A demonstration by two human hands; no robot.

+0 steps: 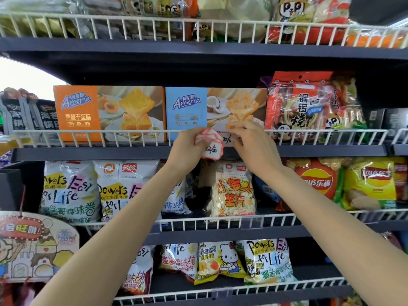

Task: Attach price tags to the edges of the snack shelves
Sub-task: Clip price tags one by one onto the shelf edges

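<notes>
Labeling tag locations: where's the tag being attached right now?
Head view, centre: the price tag sits on the white wire rail below the blue Ameria box, between the left hand and the right hand.

Dark metal snack shelves fronted by white wire rails carry stock on several tiers: an orange cake box beside a blue cake box and a red biscuit bag; below, white snack bags and crisp packets.
</notes>
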